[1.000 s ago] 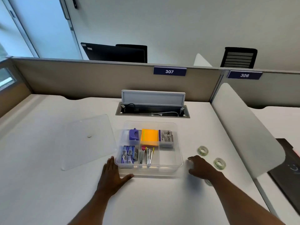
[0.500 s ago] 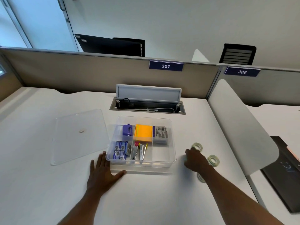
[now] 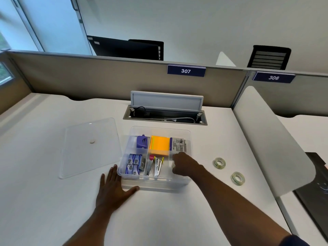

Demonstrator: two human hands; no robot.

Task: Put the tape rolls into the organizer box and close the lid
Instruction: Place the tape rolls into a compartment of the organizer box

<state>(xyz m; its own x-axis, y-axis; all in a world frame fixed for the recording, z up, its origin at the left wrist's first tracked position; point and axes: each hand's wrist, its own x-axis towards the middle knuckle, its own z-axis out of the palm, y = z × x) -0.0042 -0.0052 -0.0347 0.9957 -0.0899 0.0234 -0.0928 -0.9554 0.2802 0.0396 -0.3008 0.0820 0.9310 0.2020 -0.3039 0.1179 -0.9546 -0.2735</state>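
My right hand (image 3: pixel 184 165) is over the near right compartment of the box (image 3: pixel 154 180), fingers curled around a tape roll (image 3: pixel 173 164) that I see only partly. My left hand (image 3: pixel 113 189) lies flat and spread on the counter (image 3: pixel 159 219), touching the near left corner of the box. Two more rolls (image 3: pixel 219 163) (image 3: pixel 237 178) lie right of the box; the lid (image 3: pixel 90 146) lies left of it. If I release too high, the roll may bounce out or roll away.
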